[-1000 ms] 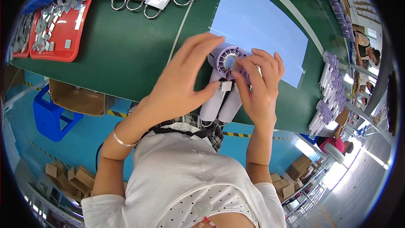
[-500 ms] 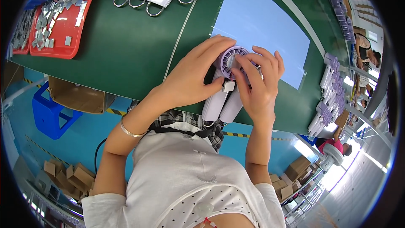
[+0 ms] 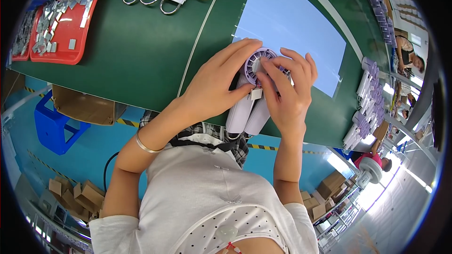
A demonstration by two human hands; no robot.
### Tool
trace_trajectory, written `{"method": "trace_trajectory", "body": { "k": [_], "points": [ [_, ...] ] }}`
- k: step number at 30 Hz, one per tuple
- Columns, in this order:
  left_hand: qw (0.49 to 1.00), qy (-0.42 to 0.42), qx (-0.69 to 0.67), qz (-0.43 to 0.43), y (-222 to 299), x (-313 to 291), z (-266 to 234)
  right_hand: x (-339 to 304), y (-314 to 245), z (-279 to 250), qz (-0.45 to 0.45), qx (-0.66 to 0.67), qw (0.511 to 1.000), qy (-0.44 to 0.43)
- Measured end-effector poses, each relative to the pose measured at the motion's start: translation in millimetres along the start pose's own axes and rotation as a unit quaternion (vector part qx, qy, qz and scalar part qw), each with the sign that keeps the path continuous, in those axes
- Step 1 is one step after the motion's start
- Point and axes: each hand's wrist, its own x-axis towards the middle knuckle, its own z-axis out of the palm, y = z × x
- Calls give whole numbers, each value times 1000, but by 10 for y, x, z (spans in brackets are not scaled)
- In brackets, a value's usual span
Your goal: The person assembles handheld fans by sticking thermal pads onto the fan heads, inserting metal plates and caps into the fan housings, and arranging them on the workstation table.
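A small handheld fan (image 3: 250, 59) with a round lilac ring and pale handle lies near the table's front edge. My left hand (image 3: 214, 77) curves round the left side of its ring, thumb below and fingers above. Over the ring's middle, my right hand (image 3: 289, 82) has thumb and index finger drawn together in a pinch; the tips hide whatever is between them. The other right fingers are lifted. A second pale handle (image 3: 258, 118) lies beside the first, its head mostly behind my right hand. A small whitish square piece (image 3: 256, 94) sits just below the ring, by my left thumb.
A blue sheet (image 3: 292, 28) lies on the green table (image 3: 141, 51) beyond my hands. Several white handles with metal loops (image 3: 170, 7) lie at the far left. A red tray (image 3: 70, 56) holds small metallic pieces. More lilac fans (image 3: 362, 103) line the right edge.
My hands and the fan stay nearly in place, with the right fingertips still at the ring's middle. The view has shifted slightly.
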Motion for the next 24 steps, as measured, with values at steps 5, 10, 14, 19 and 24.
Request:
{"method": "trace_trajectory", "body": {
  "k": [5,10,14,19,24],
  "points": [
    [999,29,5,20,-29,-2,-4,30,0,54,7,41,999,18],
    [999,23,17,16,12,23,19,16,11,63,19,55,998,28],
    [999,3,26,26,-17,15,-7,-49,4,24,2,-16,1000,16],
    [999,-5,29,14,-18,-23,7,-282,106,27,96,70,990,72],
    [997,-6,63,54,-4,-27,-56,-577,244,89,299,334,891,77]
  ]
}}
